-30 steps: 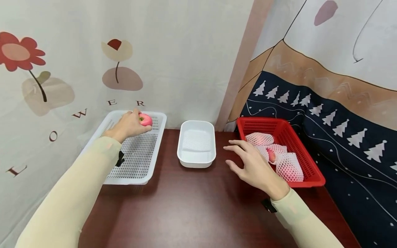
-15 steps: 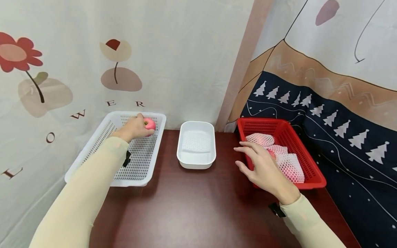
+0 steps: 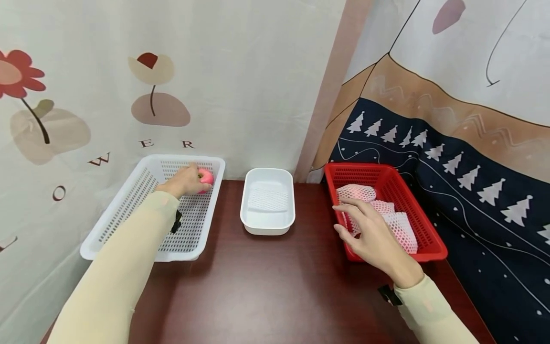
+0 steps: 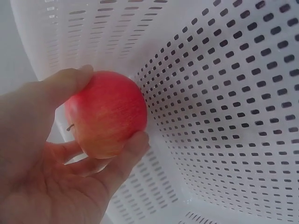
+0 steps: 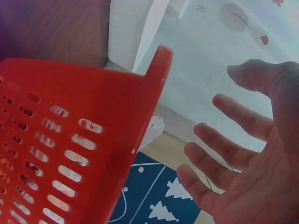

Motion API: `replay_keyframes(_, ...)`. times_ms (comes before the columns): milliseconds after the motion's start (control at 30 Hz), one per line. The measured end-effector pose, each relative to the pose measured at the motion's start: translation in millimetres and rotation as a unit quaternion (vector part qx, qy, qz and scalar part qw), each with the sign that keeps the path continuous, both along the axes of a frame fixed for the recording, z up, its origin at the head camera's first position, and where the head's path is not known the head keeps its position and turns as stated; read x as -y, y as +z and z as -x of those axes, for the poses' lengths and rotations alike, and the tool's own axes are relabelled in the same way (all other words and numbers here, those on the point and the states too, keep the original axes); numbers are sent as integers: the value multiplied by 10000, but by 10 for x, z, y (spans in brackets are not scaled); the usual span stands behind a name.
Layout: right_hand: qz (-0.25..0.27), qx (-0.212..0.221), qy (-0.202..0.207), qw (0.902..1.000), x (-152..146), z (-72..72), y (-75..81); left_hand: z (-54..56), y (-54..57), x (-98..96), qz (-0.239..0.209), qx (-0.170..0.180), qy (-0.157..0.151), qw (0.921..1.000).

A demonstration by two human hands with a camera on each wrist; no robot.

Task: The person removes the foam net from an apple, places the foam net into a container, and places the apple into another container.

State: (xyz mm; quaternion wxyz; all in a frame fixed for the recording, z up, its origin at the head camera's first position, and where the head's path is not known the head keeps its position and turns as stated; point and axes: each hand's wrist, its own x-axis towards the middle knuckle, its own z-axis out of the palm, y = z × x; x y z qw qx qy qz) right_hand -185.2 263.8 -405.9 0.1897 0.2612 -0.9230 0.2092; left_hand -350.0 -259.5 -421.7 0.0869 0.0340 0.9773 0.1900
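Note:
My left hand [image 3: 184, 182] grips a red apple [image 4: 108, 112] between thumb and fingers, down inside the white perforated basket [image 3: 215, 210] near its far right corner. The stem side faces the palm in the left wrist view. Over the left rim of the red basket [image 3: 423, 224] hovers my right hand [image 3: 373, 235], fingers spread and holding nothing. Several items in white foam netting [image 3: 400, 231] lie in that basket, partly hidden behind the hand. In the right wrist view, the red basket's side wall [image 5: 70, 140] stands beside the spread fingers [image 5: 229, 144].
Between the two baskets stands a small white tray [image 3: 267, 228] with a ribbed bottom. All three rest on a dark reddish-brown table [image 3: 258, 286]. Behind them hangs a printed curtain [image 3: 258, 71], and a dark blue cloth with white trees [image 3: 472, 210] borders the right side.
My left hand has lowered the apple deeper into the white basket. My right hand has moved right, from beside the red basket to over its left rim.

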Motion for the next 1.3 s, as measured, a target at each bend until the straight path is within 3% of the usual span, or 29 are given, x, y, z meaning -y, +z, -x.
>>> replay_keyframes(200, 13, 93, -84, 9999, -34, -4, -12, 16, -58, -18, 34, -98, -84, 9999)
replay_keyframes(533, 12, 28, -161, 9999, -82, 9, -13, -31, -107, 30, 87, 186, 55, 9998)
replay_keyframes(767, -30, 136, -288, 9995, -150, 8, 22, -112, 67, 27, 87, 301, -150, 9994)
replay_keyframes(1067, -31, 183, -326, 9993, -201, -6, 77, -302, 284, 54, -123, 606, -67, 9981)
replay_keyframes(1167, -47, 195, -318, 9993, -217, 3, 99, -392, 330, 64, -243, 497, -129, 9984)
replay_keyframes(1300, -102, 241, -327, 9991, -249, 28, 120, -559, 351, 70, -202, 46, -370, 9991)
